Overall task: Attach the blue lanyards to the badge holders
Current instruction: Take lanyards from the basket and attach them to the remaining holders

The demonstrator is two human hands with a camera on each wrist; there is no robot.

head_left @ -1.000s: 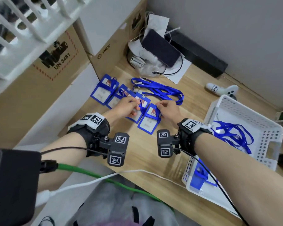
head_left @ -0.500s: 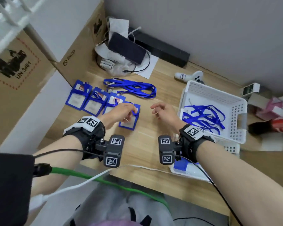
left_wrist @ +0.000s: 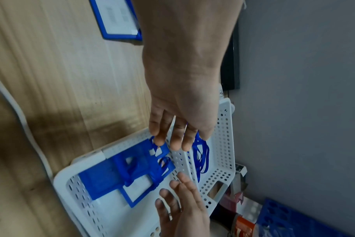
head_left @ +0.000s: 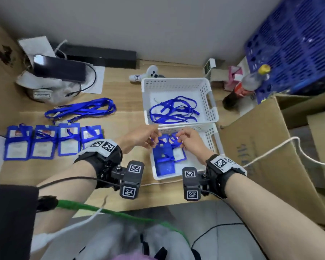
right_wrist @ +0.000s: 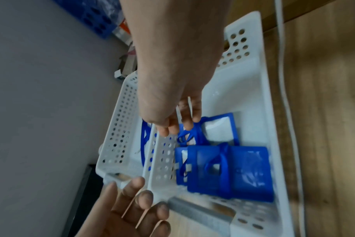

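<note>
Several blue badge holders point(head_left: 165, 156) point(left_wrist: 132, 173) point(right_wrist: 229, 170) with blue loops tied round them lie in the near white basket point(head_left: 169, 178) point(left_wrist: 61, 181) point(right_wrist: 251, 32). Both hands hover over its far end with fingers hanging straight. My left hand point(head_left: 152, 142) point(left_wrist: 172, 141) has its fingertips at the top edge of one holder. My right hand point(head_left: 180, 142) point(right_wrist: 176, 126) touches a blue loop on another. Neither plainly grips anything. Loose blue lanyards point(head_left: 174, 111) point(left_wrist: 202, 155) lie in the far white basket point(head_left: 174, 80). A row of badge holders point(head_left: 53, 140) sits on the table at left.
A bundle of blue lanyards point(head_left: 81, 110) lies on the table behind the row. A phone on a bag point(head_left: 58, 69), a white controller point(head_left: 146, 75), a bottle point(head_left: 242, 87), a blue crate point(head_left: 293, 44) and a cardboard box point(head_left: 261, 156) ring the baskets.
Both hands have left the badge holders on the table and moved right to the near basket. The head view has swung right with them.
</note>
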